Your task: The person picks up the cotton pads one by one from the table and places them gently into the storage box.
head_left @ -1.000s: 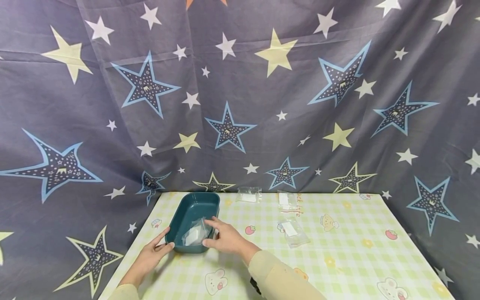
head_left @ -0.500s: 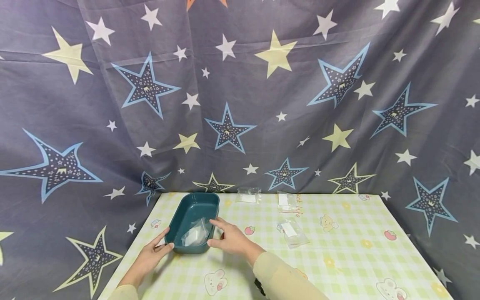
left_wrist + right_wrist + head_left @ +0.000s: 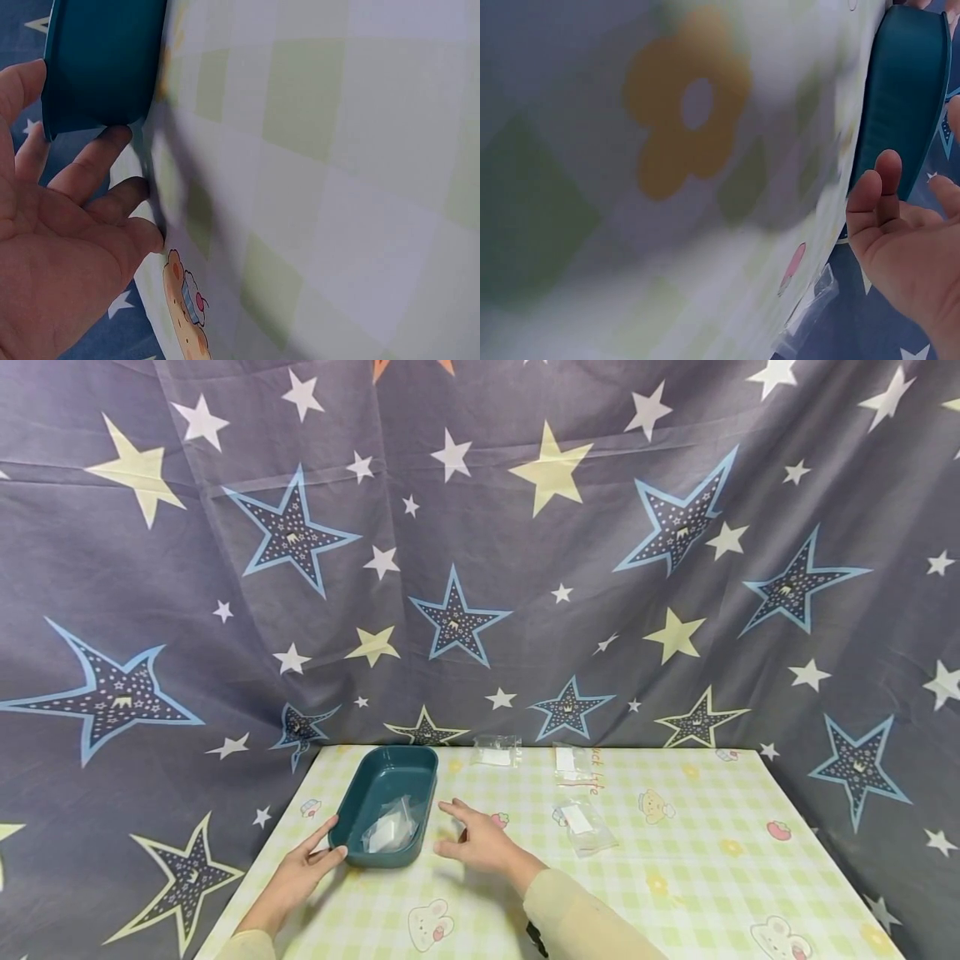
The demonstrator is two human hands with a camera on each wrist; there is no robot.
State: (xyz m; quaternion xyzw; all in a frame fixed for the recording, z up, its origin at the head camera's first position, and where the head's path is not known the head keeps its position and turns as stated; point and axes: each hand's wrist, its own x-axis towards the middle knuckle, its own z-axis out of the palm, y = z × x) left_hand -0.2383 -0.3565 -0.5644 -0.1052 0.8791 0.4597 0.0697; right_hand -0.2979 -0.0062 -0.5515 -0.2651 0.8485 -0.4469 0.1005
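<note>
A dark teal plastic bin [image 3: 384, 783] stands at the left of the table, with clear zip bags [image 3: 392, 831] holding white pieces at its near end. My left hand [image 3: 300, 868] touches the bin's near left corner, thumb and fingers spread. In the left wrist view, fingertips lie against the teal wall [image 3: 105, 60]. My right hand [image 3: 487, 847] hovers just right of the bin, holding nothing, its fingers loosely bent and apart from the wall. Three more clear zip bags lie on the table: one at the back [image 3: 497, 750], another [image 3: 567, 762] right of it, the third [image 3: 587, 828] nearer.
A green-and-white checked cloth [image 3: 697, 868] with cartoon prints covers the table. Behind it hangs a dark grey curtain [image 3: 480, 527] printed with stars, right at the table's back edge. The bin stands close to the table's left edge.
My right hand has let go of the bag inside the bin and drawn back to the right, past the bin's wall. My left hand and the bin have stayed put.
</note>
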